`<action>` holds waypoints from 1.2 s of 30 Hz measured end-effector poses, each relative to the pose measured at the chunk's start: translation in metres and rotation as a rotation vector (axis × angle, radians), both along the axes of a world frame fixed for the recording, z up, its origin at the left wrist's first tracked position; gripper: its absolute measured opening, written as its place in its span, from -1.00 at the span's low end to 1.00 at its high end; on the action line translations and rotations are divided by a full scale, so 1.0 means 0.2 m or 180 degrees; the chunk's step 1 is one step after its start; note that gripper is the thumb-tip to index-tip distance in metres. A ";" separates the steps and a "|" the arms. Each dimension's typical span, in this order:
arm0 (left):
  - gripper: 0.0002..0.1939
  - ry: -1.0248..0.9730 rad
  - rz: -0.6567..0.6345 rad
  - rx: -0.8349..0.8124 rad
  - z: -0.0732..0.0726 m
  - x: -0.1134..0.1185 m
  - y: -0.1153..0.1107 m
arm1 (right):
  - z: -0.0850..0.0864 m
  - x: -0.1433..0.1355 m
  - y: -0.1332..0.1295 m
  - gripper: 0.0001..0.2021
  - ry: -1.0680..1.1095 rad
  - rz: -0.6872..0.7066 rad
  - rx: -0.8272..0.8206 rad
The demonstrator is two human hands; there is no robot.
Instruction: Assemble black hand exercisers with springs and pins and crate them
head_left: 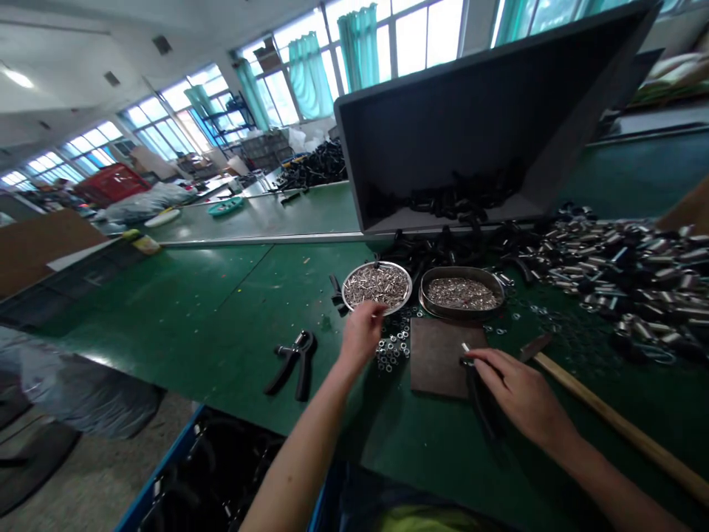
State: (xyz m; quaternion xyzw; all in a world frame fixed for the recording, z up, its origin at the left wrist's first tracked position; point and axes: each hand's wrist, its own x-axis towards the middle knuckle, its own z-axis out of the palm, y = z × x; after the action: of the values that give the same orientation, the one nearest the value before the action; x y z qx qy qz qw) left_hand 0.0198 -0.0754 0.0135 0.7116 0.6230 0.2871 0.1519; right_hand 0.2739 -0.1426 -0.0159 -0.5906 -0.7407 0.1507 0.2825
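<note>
My left hand (361, 334) is closed in a pinch at the near rim of a round dish (410, 290) full of small metal pins (377, 284). Whatever its fingertips hold is too small to make out. My right hand (515, 388) grips a black handle (483, 406) with a silvery metal piece (465, 346) at its top, over a flat brown plate (437, 358). Small nuts or washers (392, 352) lie scattered between the dish and the plate. A black hand grip strengthener (296, 363) with a metal spring rests on the table left of my left hand.
An oval tin (424, 303) of small metal parts stands beside the dish. A hammer (614, 414) lies at right, near piled metal-ended handles (636, 266). Behind, a tipped grey bin (470, 111) holds black handles. A blue crate (160, 473) sits below the table edge.
</note>
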 end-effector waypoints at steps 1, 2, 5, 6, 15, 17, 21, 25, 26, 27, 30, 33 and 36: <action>-0.70 0.0513 0.0491 0.0050 0.02 -0.11 0.10 | -0.01 0.03 0.00 -0.69 -0.0234 0.0010 -0.0005; -0.66 0.0684 0.0709 0.0021 0.02 -0.21 0.19 | -0.02 0.05 0.01 -0.70 -0.0481 0.0017 0.0003; -0.66 0.0947 0.0720 -0.0211 0.00 -0.41 0.39 | -0.03 0.05 0.00 -0.71 -0.1068 0.0037 0.0038; -0.66 0.1001 0.0646 -0.0280 -0.02 -0.45 0.42 | -0.04 0.04 0.00 -0.71 -0.1170 0.0037 0.0031; -0.82 0.0886 0.0643 -0.0060 0.04 -0.58 0.33 | 0.00 0.07 0.00 -0.73 -0.0082 -0.0041 -0.0358; -0.83 0.0564 0.0919 0.0162 0.08 -0.57 0.24 | 0.03 0.07 -0.02 -0.71 0.0572 -0.0110 -0.0471; -0.68 -0.2199 0.0762 0.0128 0.11 -0.30 -0.06 | 0.10 0.01 -0.07 -0.68 0.1643 -0.0298 -0.0631; -0.55 -0.4073 -0.0054 -0.1710 0.07 0.13 -0.38 | 0.18 -0.11 -0.14 -0.71 0.1989 -0.0384 -0.0440; -0.51 -0.4216 -0.0221 -0.1979 0.06 0.21 -0.43 | 0.19 -0.13 -0.15 -0.73 0.1944 -0.0373 -0.0332; -0.44 -0.4299 -0.0354 -0.2160 0.06 0.27 -0.47 | 0.21 -0.15 -0.16 -0.74 0.1873 -0.0346 -0.0216; -0.31 -0.4347 -0.0448 -0.2323 0.08 0.36 -0.53 | 0.23 -0.17 -0.19 -0.78 0.1638 -0.0236 0.0124; -0.29 -0.4197 -0.0258 -0.2316 0.10 0.38 -0.55 | 0.23 -0.18 -0.20 -0.81 0.1378 -0.0098 0.0360; -0.31 -0.3775 -0.0174 -0.2331 0.10 0.38 -0.56 | 0.20 -0.18 -0.21 -0.80 0.1196 0.0126 0.0439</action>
State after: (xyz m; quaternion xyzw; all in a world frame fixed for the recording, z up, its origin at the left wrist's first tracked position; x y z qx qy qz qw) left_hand 0.0957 -0.1865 0.0334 0.3531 0.4735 0.3947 0.7038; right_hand 0.2387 -0.1847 0.0249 -0.5166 -0.6951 0.2127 0.4525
